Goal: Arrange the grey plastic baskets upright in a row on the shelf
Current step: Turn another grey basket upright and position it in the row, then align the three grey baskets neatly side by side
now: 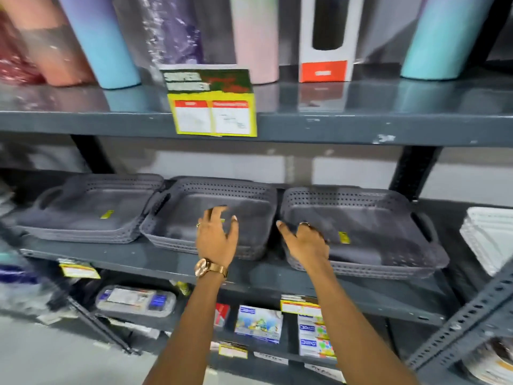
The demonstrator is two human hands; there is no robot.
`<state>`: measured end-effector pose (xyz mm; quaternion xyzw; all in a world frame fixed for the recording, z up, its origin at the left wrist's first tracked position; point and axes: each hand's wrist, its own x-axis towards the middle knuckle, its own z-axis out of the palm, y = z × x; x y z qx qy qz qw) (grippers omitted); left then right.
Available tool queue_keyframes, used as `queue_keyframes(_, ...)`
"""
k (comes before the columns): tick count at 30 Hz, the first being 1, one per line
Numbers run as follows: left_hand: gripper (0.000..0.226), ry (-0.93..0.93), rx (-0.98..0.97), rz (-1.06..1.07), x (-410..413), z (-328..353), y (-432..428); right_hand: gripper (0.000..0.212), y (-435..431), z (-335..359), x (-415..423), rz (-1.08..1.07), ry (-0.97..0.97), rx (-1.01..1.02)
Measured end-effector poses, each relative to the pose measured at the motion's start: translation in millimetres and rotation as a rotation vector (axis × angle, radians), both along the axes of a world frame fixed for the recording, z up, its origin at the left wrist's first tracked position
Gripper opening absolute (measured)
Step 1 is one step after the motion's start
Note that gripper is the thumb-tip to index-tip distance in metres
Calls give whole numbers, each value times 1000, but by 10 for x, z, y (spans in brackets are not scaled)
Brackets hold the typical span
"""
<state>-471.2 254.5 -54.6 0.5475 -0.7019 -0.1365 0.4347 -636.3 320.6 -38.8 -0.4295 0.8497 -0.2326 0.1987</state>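
Three stacks of grey perforated plastic baskets lie flat side by side on the middle shelf (155, 262): a left stack (88, 209), a middle stack (249, 207) and a right stack (374, 218). My left hand (216, 237), with a watch on its wrist, hovers with fingers spread over the front of the middle stack. My right hand (308, 243) rests on the front left rim of the right stack, thumb out and fingers curled into the basket. Whether it grips the rim is unclear.
Tall pastel tumblers (111, 43) and a boxed bottle (327, 37) stand on the upper shelf, with a yellow price tag (213, 115) on its edge. White trays (488, 234) sit at the right of the basket shelf. Boxed goods (258, 323) fill the lower shelf.
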Motion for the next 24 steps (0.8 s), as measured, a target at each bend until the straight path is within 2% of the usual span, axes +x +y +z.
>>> queue_keyframes(2, 41, -135, 60, 119, 466, 74, -319, 80, -175, -7, 220, -47, -41, 61)
queue_keyframes(5, 64, -302, 207, 262, 1057, 148, -820, 81, -356, -77, 489, -76, -15, 91)
queue_keyframes(9, 76, -312, 418, 262, 1555, 110, -1362, 71, -597, -185, 722, -148, 58, 99)
queue_keyframes(12, 66, -254, 493, 134, 1668, -6, -1621, 54, -730, -228, 760, -188, 121, 120)
queue_keyframes(16, 49, -329, 425, 107, 1731, -75, -1627, 30, -807, -265, 700, -233, 169, 132)
queue_keyframes(24, 41, -294, 362, 99, 1637, -30, -1782, 37, -1044, -190, 702, -371, 183, 90)
